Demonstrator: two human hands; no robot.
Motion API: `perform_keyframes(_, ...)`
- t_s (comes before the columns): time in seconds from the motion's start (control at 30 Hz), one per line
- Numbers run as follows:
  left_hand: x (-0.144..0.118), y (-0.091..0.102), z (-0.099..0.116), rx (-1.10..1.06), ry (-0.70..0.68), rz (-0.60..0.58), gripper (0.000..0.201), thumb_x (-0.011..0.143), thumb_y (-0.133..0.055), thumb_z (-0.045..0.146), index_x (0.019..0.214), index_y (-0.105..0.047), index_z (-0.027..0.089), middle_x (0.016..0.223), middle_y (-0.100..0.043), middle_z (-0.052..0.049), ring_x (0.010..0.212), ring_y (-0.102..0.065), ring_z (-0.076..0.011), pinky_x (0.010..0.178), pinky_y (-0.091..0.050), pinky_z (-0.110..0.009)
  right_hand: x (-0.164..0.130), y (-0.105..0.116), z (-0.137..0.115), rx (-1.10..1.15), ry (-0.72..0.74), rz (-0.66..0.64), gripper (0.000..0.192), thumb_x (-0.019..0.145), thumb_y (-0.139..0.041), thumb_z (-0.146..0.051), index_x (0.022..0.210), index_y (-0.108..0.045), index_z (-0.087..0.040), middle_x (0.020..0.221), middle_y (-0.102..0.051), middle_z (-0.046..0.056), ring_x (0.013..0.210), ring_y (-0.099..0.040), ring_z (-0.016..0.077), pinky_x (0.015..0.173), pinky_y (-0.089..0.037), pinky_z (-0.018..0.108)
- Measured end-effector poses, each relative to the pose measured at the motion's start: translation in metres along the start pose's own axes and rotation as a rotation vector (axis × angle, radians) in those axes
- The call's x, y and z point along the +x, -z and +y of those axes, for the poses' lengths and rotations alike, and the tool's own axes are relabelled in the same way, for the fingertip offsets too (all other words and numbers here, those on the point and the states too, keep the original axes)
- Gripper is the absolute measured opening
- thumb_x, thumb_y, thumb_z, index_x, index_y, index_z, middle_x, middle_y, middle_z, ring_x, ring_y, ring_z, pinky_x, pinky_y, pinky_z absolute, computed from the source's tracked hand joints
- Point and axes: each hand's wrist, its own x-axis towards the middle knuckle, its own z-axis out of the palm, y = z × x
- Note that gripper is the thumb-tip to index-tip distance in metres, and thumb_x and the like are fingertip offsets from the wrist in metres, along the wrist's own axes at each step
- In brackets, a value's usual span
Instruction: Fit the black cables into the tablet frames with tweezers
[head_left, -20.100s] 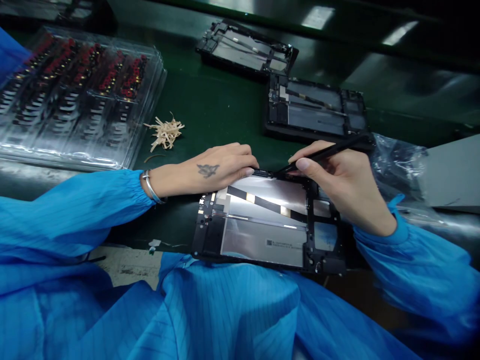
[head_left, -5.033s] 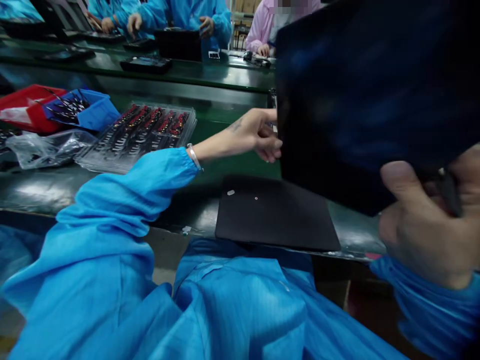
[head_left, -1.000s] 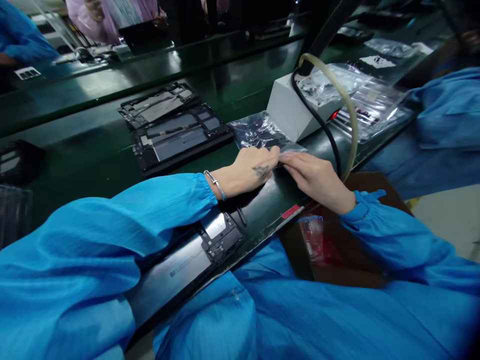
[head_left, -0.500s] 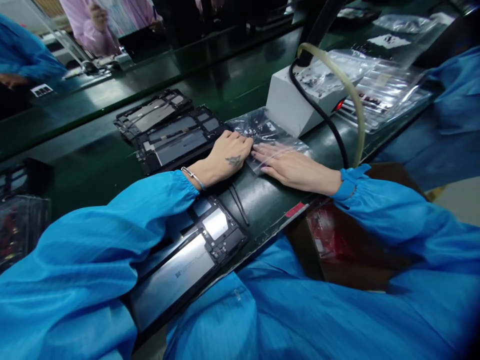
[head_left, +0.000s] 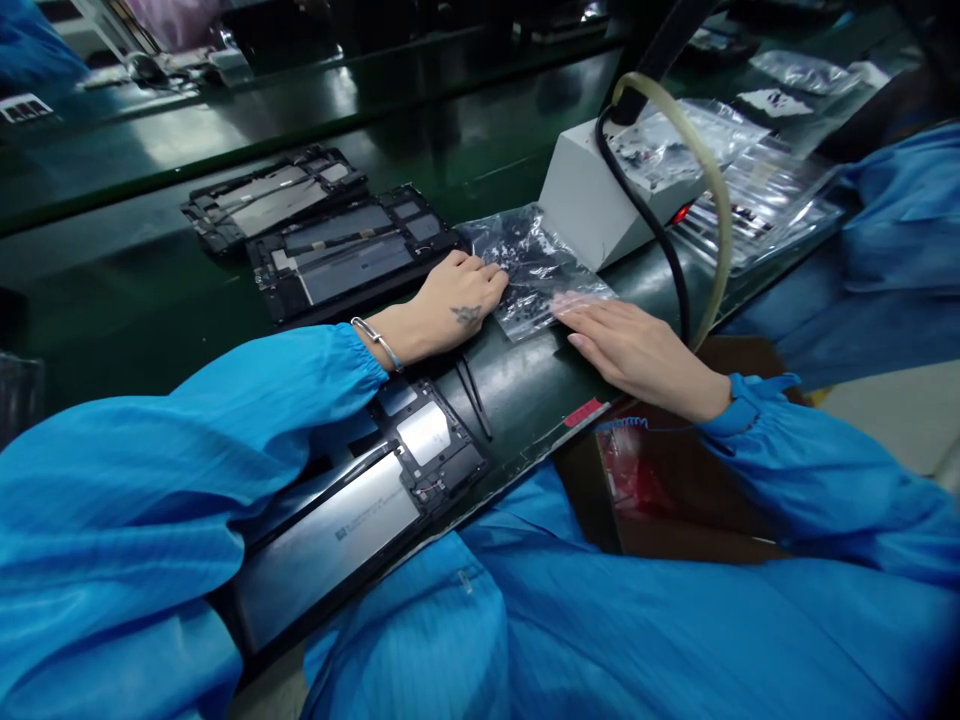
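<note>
Your left hand [head_left: 457,305] rests at frame centre with its fingers [head_left: 491,275] curled onto the near edge of the clear plastic bag [head_left: 529,265], and your right hand [head_left: 637,350] lies flat, fingers spread open, on the bag's lower right corner. The bag sits on the green worktop [head_left: 150,300] against the white box [head_left: 592,195]; black tweezers [head_left: 474,395] lie just below your left wrist, beside the opened tablet [head_left: 352,510] at lower left

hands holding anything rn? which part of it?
Nothing is lifted. Both hands lie on the clear plastic bag of small parts: left hand at its left edge, right hand with fingers flat on its near corner. Tweezers lie untouched.
</note>
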Motion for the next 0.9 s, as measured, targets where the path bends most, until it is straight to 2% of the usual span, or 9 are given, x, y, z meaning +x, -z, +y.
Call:
perform_keyframes(0.17, -0.001, 0.005, 0.000, 0.017, -0.004, -0.032, 0.037, 0.102, -0.037, 0.007, 0.128, -0.063, 0.004, 0.128, -0.070, -0.018, 0.117, -0.066, -0.0320, 0.102, -0.043, -0.042, 0.014, -0.007, -0.011, -0.013, -0.010, 0.004, 0.047, 0.112, -0.038, -0.029, 0.149, -0.056, -0.005, 0.156, -0.056, 0.019, 0.147, -0.053, 0.0317, 0.120, -0.047, 0.054)
perform_keyframes(0.3, -0.006, 0.010, 0.004, -0.003, -0.004, -0.016, 0.041, 0.103, -0.038, 0.008, 0.137, -0.060, 0.004, 0.137, -0.067, -0.019, 0.124, -0.063, -0.0322, 0.104, -0.045, -0.044, 0.021, -0.011, -0.019, -0.046, 0.057, -0.032, 0.047, 0.112, -0.038, -0.029, 0.149, -0.056, -0.007, 0.156, -0.056, 0.017, 0.147, -0.052, 0.0317, 0.121, -0.046, 0.055)
perform_keyframes(0.37, -0.010, 0.016, 0.009, -0.010, -0.058, 0.029, 0.045, 0.104, -0.036, 0.008, 0.144, -0.055, 0.006, 0.145, -0.062, -0.019, 0.126, -0.062, -0.0314, 0.102, -0.047, -0.043, 0.017, -0.010, -0.019, -0.056, 0.076, -0.020, 0.046, 0.113, -0.038, -0.029, 0.146, -0.059, -0.007, 0.155, -0.057, 0.016, 0.148, -0.051, 0.0321, 0.121, -0.045, 0.055)
perform_keyframes(0.47, -0.017, 0.025, 0.019, -0.033, -0.223, 0.069, 0.048, 0.107, -0.032, 0.011, 0.151, -0.050, 0.012, 0.153, -0.055, -0.018, 0.127, -0.061, -0.0291, 0.101, -0.049, -0.042, 0.007, -0.005, -0.014, -0.044, 0.051, 0.008, 0.045, 0.112, -0.039, -0.028, 0.143, -0.061, -0.004, 0.149, -0.061, 0.020, 0.148, -0.051, 0.0346, 0.121, -0.046, 0.056)
perform_keyframes(0.57, -0.019, 0.030, 0.026, -0.054, -0.326, 0.039, 0.048, 0.108, -0.030, 0.013, 0.151, -0.051, 0.014, 0.152, -0.054, -0.020, 0.125, -0.063, -0.0280, 0.102, -0.051, -0.041, -0.002, 0.004, -0.007, 0.104, -0.016, 0.047, 0.043, 0.111, -0.041, -0.026, 0.142, -0.064, -0.007, 0.149, -0.063, 0.017, 0.145, -0.055, 0.0304, 0.123, -0.046, 0.052)
perform_keyframes(0.67, -0.020, 0.030, 0.026, -0.064, -0.322, 0.022, 0.048, 0.105, -0.034, 0.009, 0.148, -0.054, 0.014, 0.149, -0.057, -0.020, 0.123, -0.065, -0.0264, 0.100, -0.054, -0.040, -0.005, 0.010, -0.003, 0.282, -0.153, 0.142, 0.038, 0.109, -0.046, -0.026, 0.137, -0.070, -0.017, 0.143, -0.068, 0.008, 0.136, -0.064, 0.0246, 0.121, -0.051, 0.044)
perform_keyframes(0.8, -0.023, 0.028, 0.022, -0.092, -0.282, 0.022, 0.053, 0.101, -0.039, 0.005, 0.151, -0.050, 0.016, 0.152, -0.056, -0.018, 0.125, -0.066, -0.0255, 0.102, -0.056, -0.039, -0.001, 0.007, -0.002, 0.417, -0.348, 0.251, 0.027, 0.104, -0.058, -0.030, 0.121, -0.079, -0.029, 0.126, -0.077, 0.000, 0.119, -0.074, 0.0270, 0.109, -0.060, 0.045)
perform_keyframes(0.9, -0.034, 0.030, 0.018, -0.113, -0.256, 0.039, 0.054, 0.101, -0.040, 0.004, 0.152, -0.049, 0.017, 0.154, -0.055, -0.017, 0.127, -0.065, -0.0259, 0.104, -0.055, -0.039, 0.000, 0.003, -0.005, 0.445, -0.394, 0.324, 0.020, 0.100, -0.065, -0.029, 0.112, -0.082, -0.030, 0.115, -0.081, -0.001, 0.110, -0.077, 0.0285, 0.103, -0.063, 0.047)
